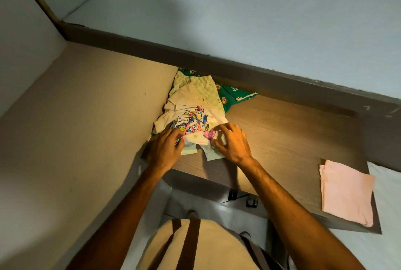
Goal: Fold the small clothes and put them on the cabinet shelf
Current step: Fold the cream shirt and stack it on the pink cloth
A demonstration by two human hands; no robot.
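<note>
Here both hands lie palm down, a little apart, on the near end of a small cream shirt [191,115] with a bright cartoon print. The left hand [166,148] presses its left hem and the right hand [233,142] its right hem, fingers spread and bent onto the cloth rather than closed around it. Pale mint fabric [211,154] pokes out from under the shirt between the hands.

The shirt tops a loose pile at the left end of the wooden shelf [282,135], by the beige side wall [86,107]. Behind it lies a yellow-green checked garment [206,87], and under that a green printed cloth [232,96] reaches the shelf's back edge. At the shelf's near right corner, well apart from the pile, a folded pink garment [345,191] lies flat, its end hanging just past the front edge.

A dark board [195,55] runs along the back of the shelf, with a pale grey-blue surface [217,9] beyond it. Warm light falls on the shelf around the hands, and the rest is dim. Below the front edge shows white floor [206,204].
</note>
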